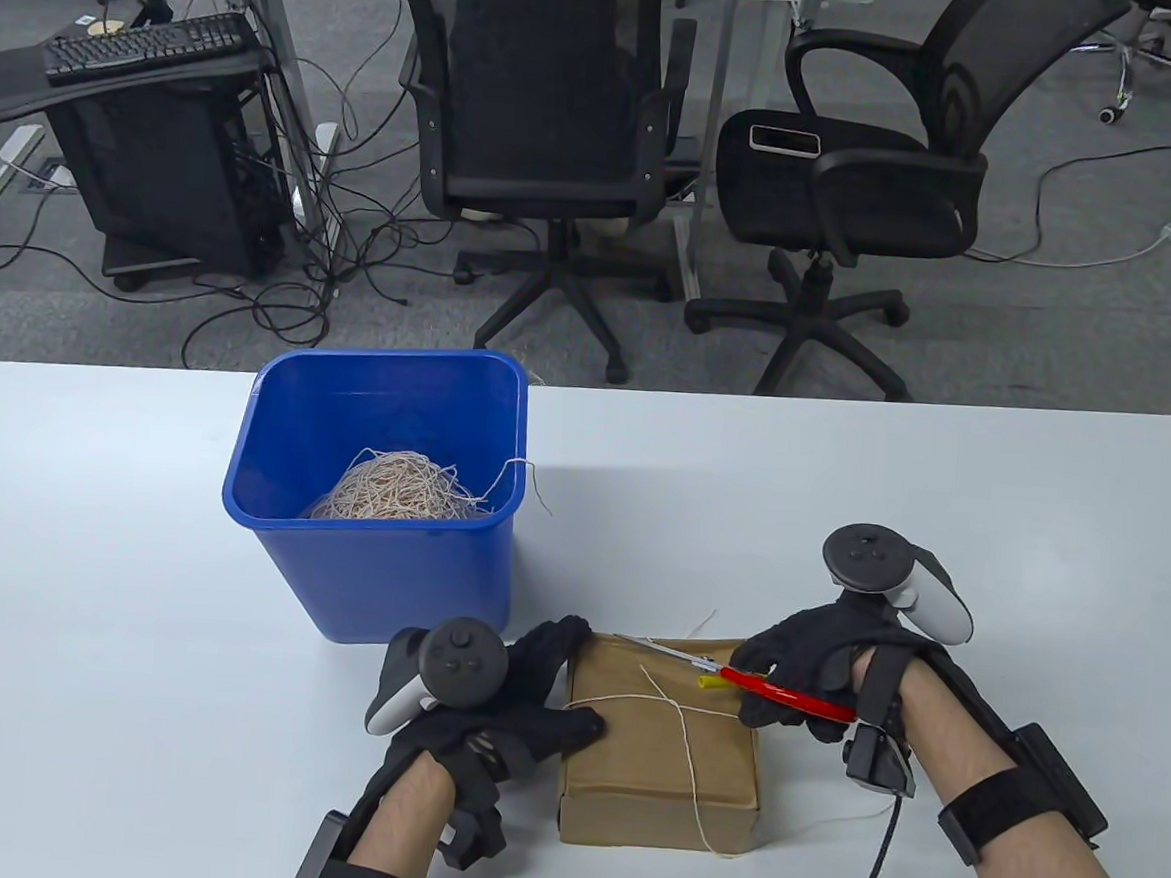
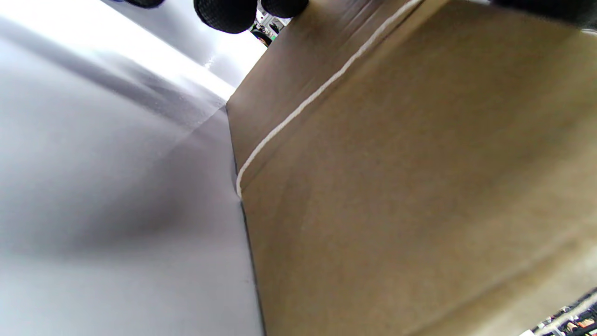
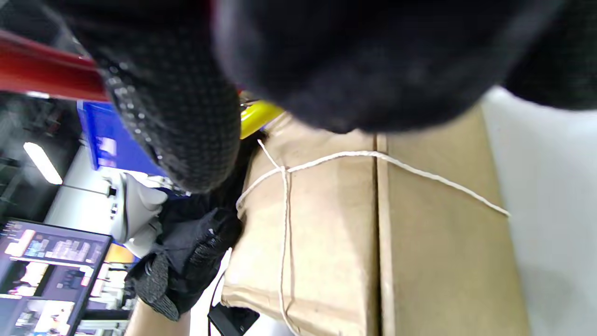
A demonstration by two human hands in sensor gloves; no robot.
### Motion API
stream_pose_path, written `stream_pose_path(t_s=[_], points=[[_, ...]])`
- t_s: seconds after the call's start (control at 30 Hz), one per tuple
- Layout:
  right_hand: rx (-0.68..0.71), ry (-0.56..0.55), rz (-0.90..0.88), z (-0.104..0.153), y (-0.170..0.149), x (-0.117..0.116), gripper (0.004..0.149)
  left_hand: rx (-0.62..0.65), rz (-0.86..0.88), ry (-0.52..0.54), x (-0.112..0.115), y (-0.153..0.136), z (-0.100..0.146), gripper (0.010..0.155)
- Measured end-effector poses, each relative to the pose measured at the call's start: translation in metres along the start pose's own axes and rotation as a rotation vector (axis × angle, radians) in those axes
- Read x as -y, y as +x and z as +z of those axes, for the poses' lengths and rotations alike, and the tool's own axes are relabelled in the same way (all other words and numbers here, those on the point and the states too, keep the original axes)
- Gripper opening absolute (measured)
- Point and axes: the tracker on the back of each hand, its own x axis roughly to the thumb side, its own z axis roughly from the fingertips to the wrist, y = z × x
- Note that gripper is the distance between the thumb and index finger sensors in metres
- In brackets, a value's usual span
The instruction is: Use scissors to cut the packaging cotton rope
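Observation:
A brown cardboard package (image 1: 658, 765) lies on the white table near the front edge, tied crosswise with white cotton rope (image 1: 687, 737). The rope also shows in the left wrist view (image 2: 298, 109) and right wrist view (image 3: 326, 161). My left hand (image 1: 517, 695) rests on the package's left edge and holds it down. My right hand (image 1: 800, 675) grips red-handled scissors (image 1: 778, 695). Their blades (image 1: 666, 653) point left over the package's far edge, close to the rope's knot. I cannot tell how far the blades are apart.
A blue bin (image 1: 382, 485) with a tangle of cut rope (image 1: 396, 491) stands on the table just behind and left of the package. A loose rope end hangs over its right rim. Office chairs stand beyond the table's far edge.

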Motion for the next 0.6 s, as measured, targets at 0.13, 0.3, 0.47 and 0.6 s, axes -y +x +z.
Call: stream_pose_path(t_s=[0.13, 0.3, 0.47, 0.6], points=[[0.172, -0.153, -0.124, 0.011, -0.005, -0.001, 0.081, -0.002, 0.002, 0.001, 0.0, 0.0, 0.0, 0.09], [0.282, -0.331, -0.206, 0.032, -0.016, -0.006, 0.082, -0.004, 0.001, 0.002, 0.0, 0.0, 0.0, 0.09], [0.28, -0.718, -0.157, 0.059, -0.039, -0.01, 0.079, -0.006, 0.002, 0.002, -0.001, 0.0, 0.001, 0.09], [0.249, -0.919, -0.214, 0.074, -0.065, -0.012, 0.076, -0.006, 0.006, 0.003, 0.0, -0.001, 0.001, 0.089]])
